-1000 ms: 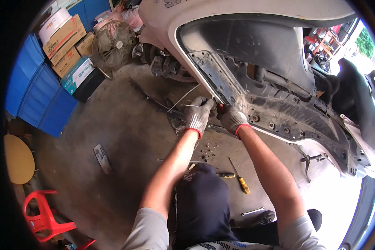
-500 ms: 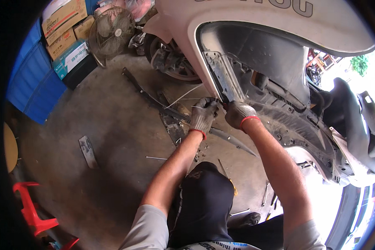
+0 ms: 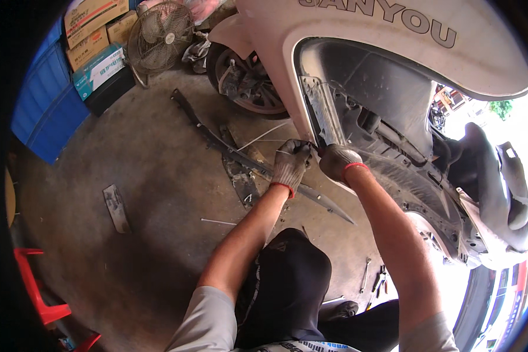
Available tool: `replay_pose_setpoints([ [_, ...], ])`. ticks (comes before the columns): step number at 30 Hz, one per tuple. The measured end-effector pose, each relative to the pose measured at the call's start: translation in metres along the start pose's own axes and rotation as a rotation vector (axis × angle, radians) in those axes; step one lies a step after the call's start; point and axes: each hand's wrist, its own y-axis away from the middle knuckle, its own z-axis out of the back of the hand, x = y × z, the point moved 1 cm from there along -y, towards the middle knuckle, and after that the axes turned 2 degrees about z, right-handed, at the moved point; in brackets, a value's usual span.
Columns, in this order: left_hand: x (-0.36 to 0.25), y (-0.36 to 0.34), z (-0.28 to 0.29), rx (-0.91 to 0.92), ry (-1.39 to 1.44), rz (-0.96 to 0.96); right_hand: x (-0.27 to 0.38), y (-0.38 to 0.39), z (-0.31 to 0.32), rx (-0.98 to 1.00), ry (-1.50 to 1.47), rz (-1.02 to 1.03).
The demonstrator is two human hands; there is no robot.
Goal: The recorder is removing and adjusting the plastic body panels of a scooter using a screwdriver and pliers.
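My left hand (image 3: 292, 163), in a grey knit glove with a red cuff, is closed at the lower edge of a pale pinkish vehicle body (image 3: 278, 64). A thin white strip (image 3: 283, 152) sticks out from its fingers; what else they pinch is hidden. Close beside it, my right hand (image 3: 339, 161), gloved alike, is closed at the lower corner of the body's opening. Something dark shows at its fingertips, too covered to name. Just above both hands, a worn metal plate (image 3: 325, 111) lies along the opening's edge.
A long dark trim strip (image 3: 217, 141) lies on the floor beyond my left arm. A wheel (image 3: 249, 88) and a fan (image 3: 161, 38) stand farther back. Pliers (image 3: 381, 281) and a wrench (image 3: 365, 276) lie right of my knee. A red stool (image 3: 38, 293) is at left.
The view has shifted, so the vehicle sits slightly lower and farther right in the picture. Both hands stay closed at the same corner of the body.
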Motion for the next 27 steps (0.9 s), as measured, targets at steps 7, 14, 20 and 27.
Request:
replay_pose_setpoints([
  [7, -0.004, 0.006, 0.003, -0.016, -0.029, -0.007, -0.014, -0.019, -0.033, -0.024, -0.220, -0.038],
  [14, -0.015, 0.011, 0.000, -0.014, -0.090, -0.005, -0.022, -0.028, -0.049, -0.135, -0.292, -0.018],
  [20, 0.001, 0.010, 0.018, -0.081, -0.329, 0.037, -0.045, -0.050, -0.089, -0.140, -0.493, 0.003],
  [27, 0.066, -0.005, 0.098, -0.195, -0.078, 0.167, 0.000, -0.043, -0.112, -0.089, -0.972, 0.009],
])
